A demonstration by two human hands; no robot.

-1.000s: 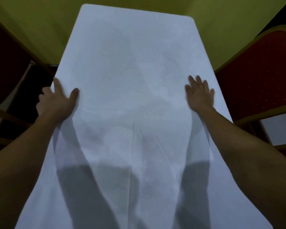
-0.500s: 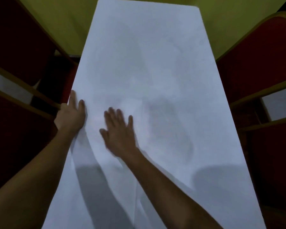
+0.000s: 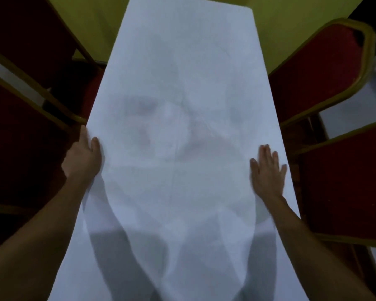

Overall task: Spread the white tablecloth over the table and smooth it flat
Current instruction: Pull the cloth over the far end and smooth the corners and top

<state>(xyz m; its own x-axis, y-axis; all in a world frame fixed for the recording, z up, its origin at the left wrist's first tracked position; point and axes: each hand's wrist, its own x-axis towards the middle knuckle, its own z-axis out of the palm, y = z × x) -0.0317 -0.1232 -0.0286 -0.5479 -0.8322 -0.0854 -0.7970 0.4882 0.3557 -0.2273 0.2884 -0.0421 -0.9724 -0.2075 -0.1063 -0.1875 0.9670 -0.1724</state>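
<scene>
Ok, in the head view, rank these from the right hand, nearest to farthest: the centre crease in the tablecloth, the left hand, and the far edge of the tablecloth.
From the right hand:
1. Centre crease, in the middle of the tablecloth.
2. Left hand, at the cloth's opposite side edge.
3. Far edge, at the end of the table away from the person.

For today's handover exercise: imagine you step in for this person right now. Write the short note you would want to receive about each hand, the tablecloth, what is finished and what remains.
Left hand: at the cloth's left edge, thumb on top, fingers apparently over the side; grip unclear.
Right hand: open, flat on the cloth near its right edge.
White tablecloth: already spread over the table, far end flat.
Left to do: faint creases remain mid-cloth between the hands; smooth them, then the near end.
Red chairs stand close on both sides.
</scene>
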